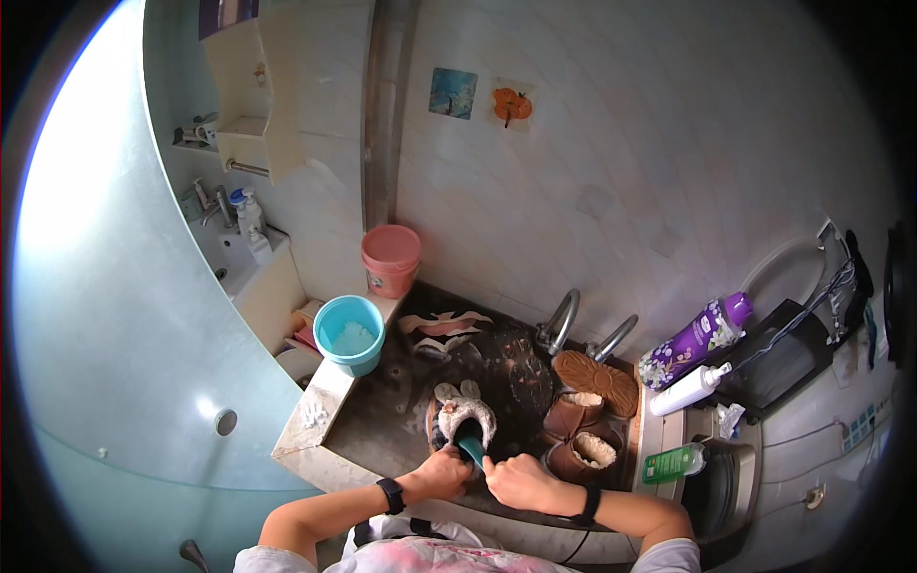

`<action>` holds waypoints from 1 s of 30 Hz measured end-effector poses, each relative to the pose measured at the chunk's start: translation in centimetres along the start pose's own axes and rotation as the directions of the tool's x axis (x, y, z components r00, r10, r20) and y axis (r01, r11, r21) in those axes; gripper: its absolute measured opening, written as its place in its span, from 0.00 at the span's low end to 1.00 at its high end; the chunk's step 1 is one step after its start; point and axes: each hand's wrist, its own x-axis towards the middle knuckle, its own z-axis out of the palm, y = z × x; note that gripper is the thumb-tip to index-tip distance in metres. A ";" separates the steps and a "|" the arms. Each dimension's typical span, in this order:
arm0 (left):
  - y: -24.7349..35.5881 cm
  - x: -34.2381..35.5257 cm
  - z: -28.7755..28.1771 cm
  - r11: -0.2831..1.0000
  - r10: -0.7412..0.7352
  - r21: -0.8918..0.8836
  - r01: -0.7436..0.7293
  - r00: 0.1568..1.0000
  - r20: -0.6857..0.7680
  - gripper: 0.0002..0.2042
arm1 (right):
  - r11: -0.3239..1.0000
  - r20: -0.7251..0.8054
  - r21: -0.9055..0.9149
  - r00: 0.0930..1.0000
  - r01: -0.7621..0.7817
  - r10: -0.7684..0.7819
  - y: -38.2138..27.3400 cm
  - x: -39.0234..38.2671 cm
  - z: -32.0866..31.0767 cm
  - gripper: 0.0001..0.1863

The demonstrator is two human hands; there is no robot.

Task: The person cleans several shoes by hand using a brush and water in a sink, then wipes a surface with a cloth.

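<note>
A fluffy cream slipper [466, 409] with small ears and a dark checked side lies on the dark wet worktop, its opening toward me. My left hand [443, 474] is closed on the rim of that opening. In my right hand [521, 481], fingers closed, is a slim teal-green tool [472, 447] like a brush handle. Its far end goes into the slipper's opening, where the tip is hidden. To the right stand two brown fleece-lined boots [594, 451]. Behind them a brown ridged shoe sole [596, 382] leans up by the taps.
Two curved metal taps [564, 323] rise at the back. A turquoise bucket [350, 334] with white contents and a pink bucket [391, 260] stand left on the ledge. Bottles, including a purple one [695, 341] and a green one [672, 463], line the right side. A glass panel [143, 315] curves along the left.
</note>
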 end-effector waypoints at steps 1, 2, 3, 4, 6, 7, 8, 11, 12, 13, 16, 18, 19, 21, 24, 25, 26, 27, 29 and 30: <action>0.1 0.0 0.0 1.000 0.003 -0.005 -0.003 1.000 0.016 0.16 | 0.999 -0.005 -0.025 1.000 -0.025 0.025 0.4 0.8 1.2 0.20; 0.0 0.2 0.1 1.000 0.001 -0.002 0.000 1.000 0.015 0.16 | 0.996 -0.066 -0.067 0.997 -0.051 0.047 1.0 1.8 2.3 0.19; -0.2 0.1 0.4 1.000 0.016 -0.014 -0.016 1.000 0.008 0.15 | 0.992 -0.128 -0.102 0.990 -0.070 0.057 1.6 3.2 3.7 0.18; -0.2 0.3 0.5 0.999 0.041 -0.027 -0.041 0.999 0.002 0.14 | 0.981 -0.156 -0.109 0.978 -0.160 0.142 2.6 4.4 5.3 0.14; -0.2 0.8 0.4 0.999 0.046 0.012 -0.046 0.999 -0.004 0.16 | 0.984 -0.201 -0.065 0.968 -0.164 0.148 4.2 6.2 7.0 0.10; -0.3 0.9 0.4 0.999 0.051 0.007 -0.051 0.999 -0.001 0.15 | 0.990 -0.213 -0.065 0.971 -0.125 0.108 4.6 6.6 7.3 0.09; -0.2 0.9 0.3 0.999 0.049 0.014 -0.049 0.999 -0.002 0.15 | 0.987 -0.198 -0.049 0.970 -0.152 0.140 4.6 6.3 7.7 0.10; 0.5 0.1 -0.2 0.998 0.046 0.054 -0.042 0.996 -0.072 0.13 | 0.979 -0.163 0.007 0.966 -0.202 0.201 2.7 5.3 4.9 0.11; 0.6 0.0 -0.1 0.999 0.030 0.040 -0.028 0.997 -0.070 0.12 | 0.991 -0.111 0.016 0.985 -0.132 0.133 2.0 4.5 3.2 0.11; 0.6 0.0 0.1 1.000 0.016 0.024 -0.015 0.998 -0.066 0.11 | 0.997 -0.058 0.031 0.996 -0.064 0.066 1.3 3.8 1.9 0.12; -0.1 -0.4 2.2 0.999 0.009 0.031 -0.007 0.998 -0.068 0.10 | 1.000 -0.072 0.020 0.997 0.012 -0.010 -0.1 2.7 0.2 0.16; -0.1 -0.3 1.4 1.000 0.012 -0.001 -0.012 0.999 -0.052 0.11 | 1.000 -0.077 0.017 0.997 0.017 -0.015 0.3 3.1 1.1 0.17; 0.0 0.1 0.9 0.999 0.033 0.006 -0.033 0.999 -0.041 0.11 | 1.000 -0.077 -0.012 0.997 -0.011 0.010 1.1 3.7 2.1 0.13; 0.2 0.5 0.2 0.994 0.104 -0.014 -0.106 0.990 -0.099 0.13 | 0.994 -0.086 -0.033 0.991 -0.104 0.101 3.0 5.3 4.7 0.09; 0.9 1.2 -1.4 0.999 0.031 0.019 -0.032 0.999 0.045 0.14 | 0.990 -0.248 0.014 0.959 -0.139 0.138 5.1 6.7 8.3 0.09; 0.9 1.3 -1.5 1.000 0.008 0.007 -0.009 0.998 0.068 0.15 | 0.989 -0.276 -0.007 0.951 -0.146 0.139 5.0 6.8 8.7 0.09; 0.6 1.3 -0.8 0.999 0.037 0.006 -0.037 0.999 0.026 0.14 | 0.987 -0.226 0.043 0.961 -0.157 0.162 5.2 6.5 9.0 0.11; 0.7 1.0 -0.6 0.999 0.039 0.003 -0.039 0.999 0.033 0.14 | 0.986 -0.225 0.050 0.960 -0.161 0.168 4.7 6.1 8.6 0.11; 0.4 0.7 -0.6 0.999 0.027 0.041 -0.028 0.999 0.043 0.12 | 0.960 -0.154 0.156 0.955 -0.231 0.255 3.4 4.9 6.0 0.13; 0.2 0.6 -0.1 0.999 0.047 0.006 -0.047 0.999 0.003 0.12 | 0.946 -0.099 0.216 0.959 -0.241 0.267 2.9 4.1 4.9 0.15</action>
